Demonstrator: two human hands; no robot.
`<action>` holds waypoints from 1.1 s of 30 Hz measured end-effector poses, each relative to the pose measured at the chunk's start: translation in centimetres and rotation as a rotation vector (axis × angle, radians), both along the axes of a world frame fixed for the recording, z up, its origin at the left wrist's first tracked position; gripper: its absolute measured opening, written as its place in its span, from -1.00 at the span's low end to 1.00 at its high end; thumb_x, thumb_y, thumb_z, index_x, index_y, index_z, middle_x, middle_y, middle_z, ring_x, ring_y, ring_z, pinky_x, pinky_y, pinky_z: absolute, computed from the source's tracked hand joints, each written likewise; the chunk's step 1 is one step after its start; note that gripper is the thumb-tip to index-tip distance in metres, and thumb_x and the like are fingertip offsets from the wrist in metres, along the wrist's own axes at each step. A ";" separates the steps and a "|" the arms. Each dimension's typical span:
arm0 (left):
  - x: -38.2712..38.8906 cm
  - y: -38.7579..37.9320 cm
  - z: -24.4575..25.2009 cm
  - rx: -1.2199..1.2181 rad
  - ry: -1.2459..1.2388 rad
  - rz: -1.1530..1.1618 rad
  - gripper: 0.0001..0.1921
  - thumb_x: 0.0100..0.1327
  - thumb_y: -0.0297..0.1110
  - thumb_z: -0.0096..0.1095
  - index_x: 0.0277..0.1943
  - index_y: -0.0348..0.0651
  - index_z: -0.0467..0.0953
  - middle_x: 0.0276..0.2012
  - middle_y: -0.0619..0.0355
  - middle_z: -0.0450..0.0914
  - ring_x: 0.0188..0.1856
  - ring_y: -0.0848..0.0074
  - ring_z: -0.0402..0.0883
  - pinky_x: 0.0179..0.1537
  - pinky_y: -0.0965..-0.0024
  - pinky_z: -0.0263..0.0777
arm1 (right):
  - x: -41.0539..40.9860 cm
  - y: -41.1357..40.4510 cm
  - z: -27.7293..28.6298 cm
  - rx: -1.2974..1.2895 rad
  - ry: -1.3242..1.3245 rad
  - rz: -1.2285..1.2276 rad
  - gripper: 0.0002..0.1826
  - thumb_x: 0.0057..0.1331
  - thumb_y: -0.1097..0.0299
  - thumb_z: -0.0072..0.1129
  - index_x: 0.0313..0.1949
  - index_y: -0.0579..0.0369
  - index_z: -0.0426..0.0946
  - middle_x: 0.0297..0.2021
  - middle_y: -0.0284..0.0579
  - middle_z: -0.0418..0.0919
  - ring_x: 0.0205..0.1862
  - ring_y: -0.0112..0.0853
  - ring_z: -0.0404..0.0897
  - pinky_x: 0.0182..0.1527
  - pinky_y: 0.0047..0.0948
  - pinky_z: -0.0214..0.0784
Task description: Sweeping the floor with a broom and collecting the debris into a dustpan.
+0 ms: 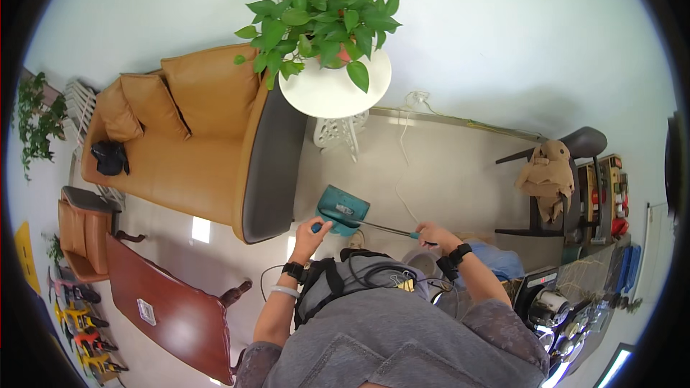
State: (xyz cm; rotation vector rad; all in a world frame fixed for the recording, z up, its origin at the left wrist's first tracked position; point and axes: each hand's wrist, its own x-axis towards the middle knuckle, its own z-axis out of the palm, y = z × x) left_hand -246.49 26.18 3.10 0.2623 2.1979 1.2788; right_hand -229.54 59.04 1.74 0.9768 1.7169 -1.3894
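My left hand (311,237) is closed around a handle with a blue end (316,228), just in front of my waist. Directly beyond that hand is a teal dustpan (345,209) bearing a small label. My right hand (435,237) grips the teal end of a thin metal rod (385,227), which slants leftward across the dustpan. What is at the rod's far end cannot be made out. Below the dustpan, one of my shoes (356,240) shows on the pale floor.
A tan sofa (178,172) stands left, beside a round white table (345,94) with a potted plant (329,16). A white cable (402,172) trails over the floor. Right are a dark chair (574,210) and a cluttered counter (585,275); lower left, a wooden table (178,323).
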 end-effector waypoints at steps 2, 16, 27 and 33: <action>0.2 0.8 -0.5 0.050 0.112 -0.043 -0.71 0.12 -0.19 0.27 -0.49 -0.26 0.45 -0.67 0.08 0.40 -0.60 0.43 0.39 -0.50 0.40 0.26 | 0.4 0.3 0.2 0.017 0.039 0.018 -0.59 -0.12 0.57 0.08 -0.17 0.24 0.41 -0.59 -0.08 0.49 -0.67 -0.37 0.47 -0.65 -0.41 0.34; -0.6 6.7 -0.6 0.048 0.089 -0.317 -0.73 0.13 -0.22 0.25 -0.44 -0.27 0.44 -0.63 0.09 0.38 -0.57 0.49 0.30 -0.46 0.43 0.27 | 2.1 -3.1 -5.5 0.400 0.196 0.053 -0.66 -0.02 0.52 0.05 -0.20 0.32 0.35 -0.51 0.11 0.50 -0.61 -0.20 0.56 -0.64 -0.31 0.38; -0.2 10.5 2.1 0.073 0.145 -0.489 -0.73 0.13 -0.21 0.25 -0.43 -0.27 0.44 -0.63 0.06 0.40 -0.59 0.44 0.30 -0.45 0.42 0.28 | 7.4 3.3 2.6 -0.128 0.032 -0.543 -0.40 -0.16 0.61 -0.02 0.01 0.29 0.31 -0.73 -0.18 0.34 -0.81 -0.48 0.28 -0.80 -0.47 -0.02; -0.3 13.6 3.8 0.080 0.197 -0.646 -0.74 0.11 -0.24 0.27 -0.46 -0.27 0.43 -0.57 -0.01 0.46 -0.53 0.19 0.41 -0.44 0.37 0.30 | 10.5 4.3 3.0 0.130 0.076 -0.803 -0.48 -0.13 0.60 0.07 -0.06 0.31 0.39 -0.69 -0.15 0.41 -0.80 -0.48 0.33 -0.78 -0.50 0.07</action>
